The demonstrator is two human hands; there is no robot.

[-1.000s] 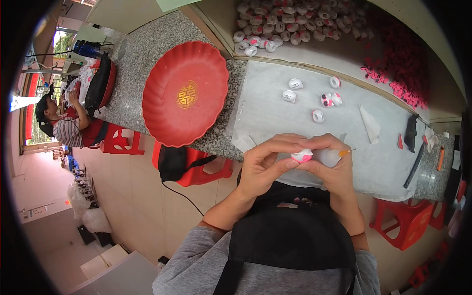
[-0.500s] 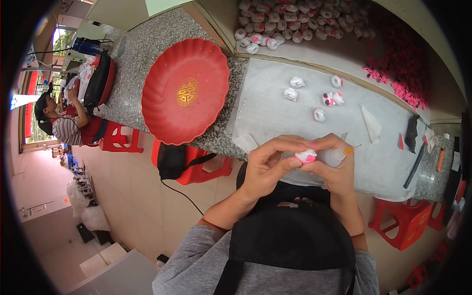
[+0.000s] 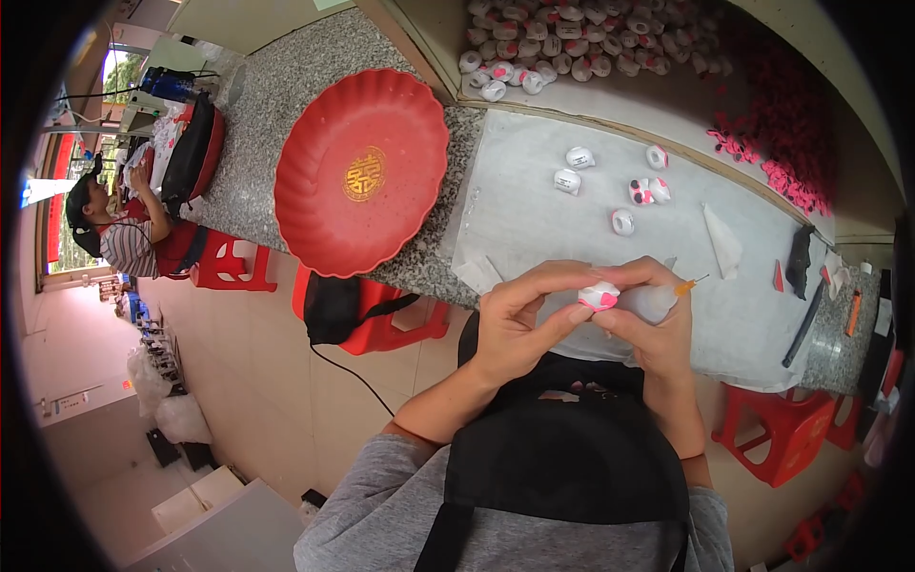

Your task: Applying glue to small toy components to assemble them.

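Observation:
Between my two hands, just over the front part of the covered table, is a small rounded white piece (image 3: 599, 296) with pink on its lower side. My left hand (image 3: 519, 324) pinches it from the left with thumb and fingers. From the other side, the thumb and fingertips of my right hand (image 3: 667, 334) press on it too. A translucent squeeze bottle (image 3: 651, 303) with an orange needle tip (image 3: 684, 286) is tucked in my right hand, the needle pointing off to the right. Beyond my hands lie several similar white pieces (image 3: 622, 222), some with pink parts.
A large red scalloped tray (image 3: 315, 191) stands on the granite counter to the left. Behind the white sheet (image 3: 534, 238), a shelf holds piled white pieces (image 3: 581, 43) and small pink parts (image 3: 796, 181). Red stools (image 3: 777, 434) stand below. Another person (image 3: 129, 229) sits far left.
Both hands have shifted very slightly to the right with the white piece, which seems turned a little. My grip on it and on the bottle is kept.

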